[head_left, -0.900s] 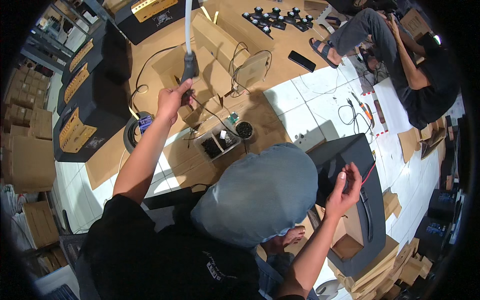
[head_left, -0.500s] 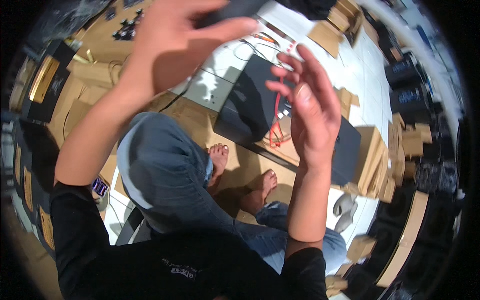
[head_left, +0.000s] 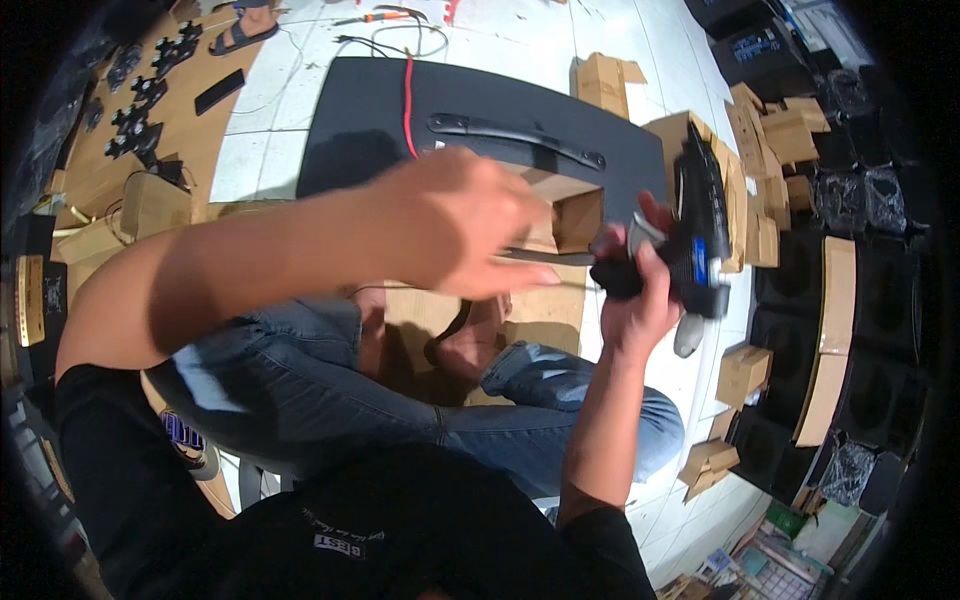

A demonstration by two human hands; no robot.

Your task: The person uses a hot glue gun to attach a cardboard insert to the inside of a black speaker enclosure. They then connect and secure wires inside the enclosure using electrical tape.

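Observation:
My right hand is closed around the grip of a black gun-shaped tool with a blue label, held upright over my lap. My left hand, blurred by motion, reaches across toward it, fingertips close to the tool. A thin grey rod runs from those fingertips to the tool; whether the fingers pinch it is unclear. Behind both hands lies a black speaker cabinet with a black handle, a red wire and a square cut-out showing bare wood.
Small cardboard boxes lie around my right side, with black speaker boxes stacked beyond. At upper left a wooden board carries small black parts. A person's sandalled foot and hand tools lie at the top.
The view has swung down over my lap. My left arm has dropped from raised to across my front, and my right hand now holds the black tool beside the cabinet.

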